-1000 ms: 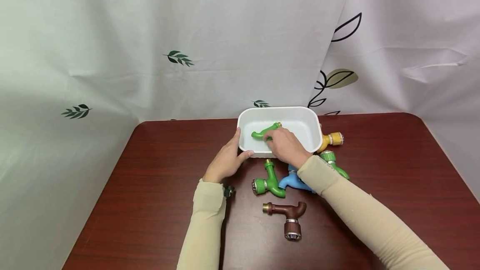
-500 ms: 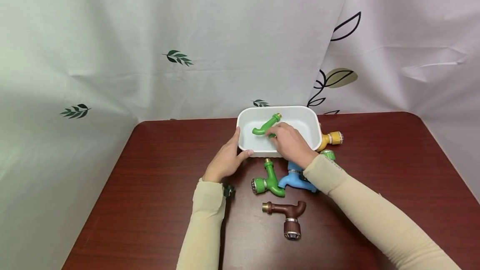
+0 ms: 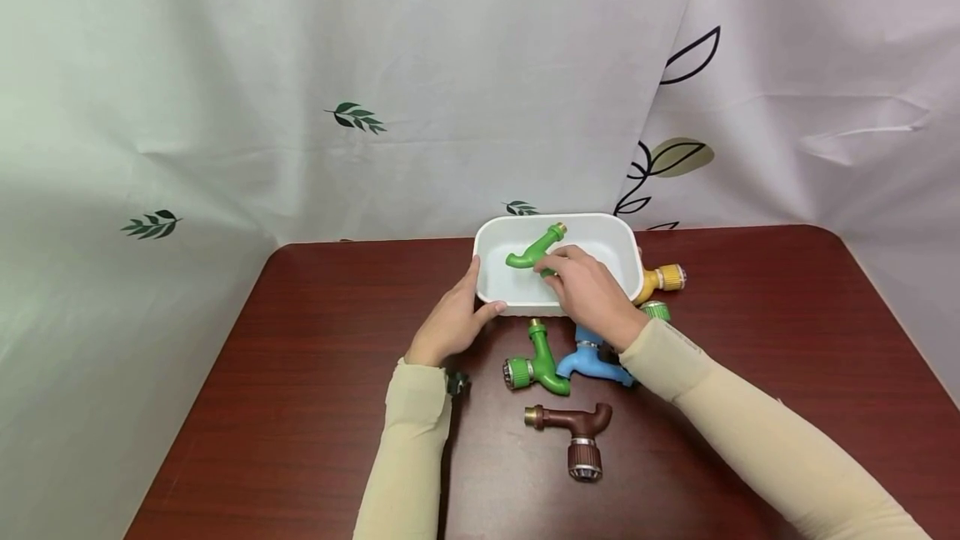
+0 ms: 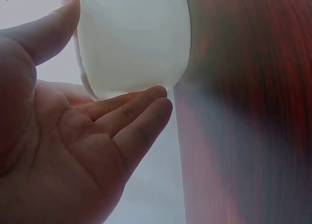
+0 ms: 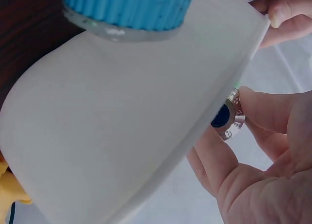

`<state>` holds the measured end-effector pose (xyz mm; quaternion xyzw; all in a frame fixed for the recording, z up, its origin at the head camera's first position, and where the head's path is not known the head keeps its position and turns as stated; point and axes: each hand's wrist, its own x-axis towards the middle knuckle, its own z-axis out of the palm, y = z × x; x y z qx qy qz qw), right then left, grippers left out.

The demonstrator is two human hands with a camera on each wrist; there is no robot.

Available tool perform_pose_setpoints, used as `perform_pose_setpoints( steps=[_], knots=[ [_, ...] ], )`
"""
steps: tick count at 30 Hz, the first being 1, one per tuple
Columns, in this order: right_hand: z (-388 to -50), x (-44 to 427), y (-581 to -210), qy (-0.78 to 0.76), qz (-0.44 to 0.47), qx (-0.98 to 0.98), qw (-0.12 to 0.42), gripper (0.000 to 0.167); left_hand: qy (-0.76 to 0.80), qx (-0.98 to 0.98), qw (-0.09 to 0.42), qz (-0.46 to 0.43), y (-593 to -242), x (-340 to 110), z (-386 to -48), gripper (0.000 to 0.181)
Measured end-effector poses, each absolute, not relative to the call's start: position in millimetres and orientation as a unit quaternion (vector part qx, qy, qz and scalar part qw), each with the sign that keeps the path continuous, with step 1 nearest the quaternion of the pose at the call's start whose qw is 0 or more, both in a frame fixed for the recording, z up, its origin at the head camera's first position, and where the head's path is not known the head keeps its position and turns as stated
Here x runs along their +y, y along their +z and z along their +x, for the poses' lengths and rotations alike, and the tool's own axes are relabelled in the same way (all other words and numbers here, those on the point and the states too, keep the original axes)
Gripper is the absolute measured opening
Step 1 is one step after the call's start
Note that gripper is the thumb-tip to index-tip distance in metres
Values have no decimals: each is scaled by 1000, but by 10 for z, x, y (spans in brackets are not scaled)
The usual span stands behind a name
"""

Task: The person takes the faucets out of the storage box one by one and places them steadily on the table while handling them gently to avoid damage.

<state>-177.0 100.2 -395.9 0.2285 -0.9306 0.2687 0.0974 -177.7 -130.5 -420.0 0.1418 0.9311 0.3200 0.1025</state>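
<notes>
Inside the white plastic basin (image 3: 525, 309), my right hand (image 3: 592, 294) pinches a green faucet (image 3: 534, 253) by its handle. The faucet's brass threaded end points to the back right, its spout to the left. In the right wrist view, thumb and fingers sit around the handle's silver-edged cap (image 5: 237, 117); the basin wall (image 5: 117, 107) hides the rest. My left hand (image 3: 450, 319) rests on the basin's left front corner. Its thumb lies at the front side and its fairly straight fingers (image 4: 141, 129) touch the left end wall.
In front of the basin lie another green faucet (image 3: 543, 361), a blue faucet (image 3: 596, 363) and a brown faucet (image 3: 581, 427). A yellow faucet (image 3: 663, 277) and one more green faucet (image 3: 657, 311), partly hidden, are at the right. A patterned cloth (image 3: 450, 65) hangs behind the table (image 3: 322, 373).
The right hand has shifted slightly right, and the pinched green faucet has turned so its brass end moved toward the basin's back. The left hand and basin have stayed in place.
</notes>
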Motion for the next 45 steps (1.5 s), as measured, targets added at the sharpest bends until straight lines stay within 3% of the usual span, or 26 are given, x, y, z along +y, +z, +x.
perform_pose_setpoints(
  steps=[45],
  knots=[
    [-1074, 1457, -3786, 266, 253, -917, 158, 23, 320, 931, 103, 144, -4211, -1313, -1768, 89]
  ],
)
